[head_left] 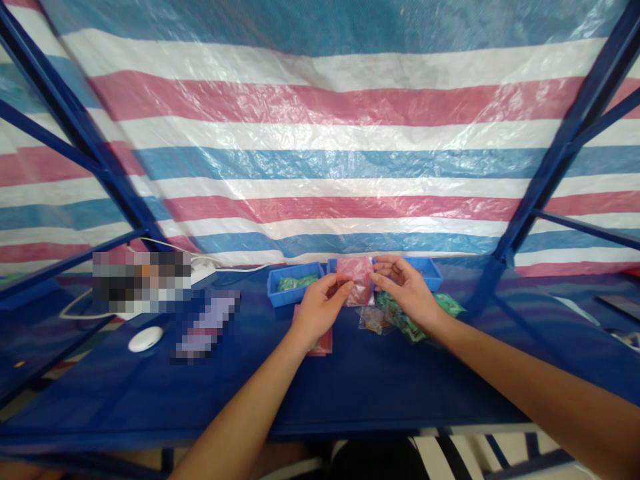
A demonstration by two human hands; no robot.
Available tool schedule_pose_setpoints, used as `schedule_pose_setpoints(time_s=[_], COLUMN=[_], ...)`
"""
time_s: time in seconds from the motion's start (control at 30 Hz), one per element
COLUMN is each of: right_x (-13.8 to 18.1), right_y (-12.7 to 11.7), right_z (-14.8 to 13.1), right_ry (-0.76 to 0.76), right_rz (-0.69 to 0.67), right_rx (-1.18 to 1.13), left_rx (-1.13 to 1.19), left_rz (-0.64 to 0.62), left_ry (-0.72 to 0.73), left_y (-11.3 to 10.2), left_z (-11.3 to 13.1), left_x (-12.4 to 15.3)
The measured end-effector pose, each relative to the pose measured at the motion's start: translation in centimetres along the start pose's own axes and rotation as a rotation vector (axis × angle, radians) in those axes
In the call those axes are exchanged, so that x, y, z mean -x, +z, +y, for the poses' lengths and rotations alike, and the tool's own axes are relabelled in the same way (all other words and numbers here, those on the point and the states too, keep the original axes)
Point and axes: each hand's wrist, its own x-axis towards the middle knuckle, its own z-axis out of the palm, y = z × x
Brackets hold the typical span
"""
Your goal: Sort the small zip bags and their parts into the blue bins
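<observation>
Striped sheet [320, 103] behind desk [380, 393]; near far edge, our left hand [319, 307] and right hand [409, 292] pinch pink bag [355, 270] between them.

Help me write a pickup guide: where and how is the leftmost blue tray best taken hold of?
Probably by the rim of its left end, coming from above and the left: the tray stands upright with raised walls, green packets lie inside, and another blue tray stands close to its right end.
</observation>
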Motion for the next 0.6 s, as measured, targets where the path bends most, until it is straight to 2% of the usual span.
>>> schedule_pose_setpoints(time_s=[0.1,0.17,0.23,0.33,0.4,0.5,0.6], right_x=[0.1,0.3,0.4,0.1,-0.1,-0.2,0.3], right_y=[0.3,0.5,0.6,0.3,-0.1,-0.3,0.1], right_z=[0.1,0.2,0.3,0.7,0.9,0.7,-0.1], right_ry=[0.083,0.118,0.115,0.067,0.029,0.011,0.042], right_rz=[-0.150,-0.181,-0.133,-0.017,0.046,0.019,-0.135], right_rx=[-0.050,-0.056,-0.040,-0.023,-0.008,0.007,0.000], left_rx=[0.100,0.153,0.152,0.011,-0.085,-0.131,-0.207], left_rz=[-0.041,-0.075,-0.057,0.090,0.143,0.041,-0.071], left_ry=[-0.039,-0.044,-0.009,0.089,0.144,0.193,0.230], left_y=[0.2,0.2,0.1,-0.4,-0.6,-0.3,0.3], left_z=[0.1,0.1,0.1,0.3,0.5,0.9,1.1], left_x=[0.0,-0.1,-0.1,-0.1,0.0,0.2,0.4])
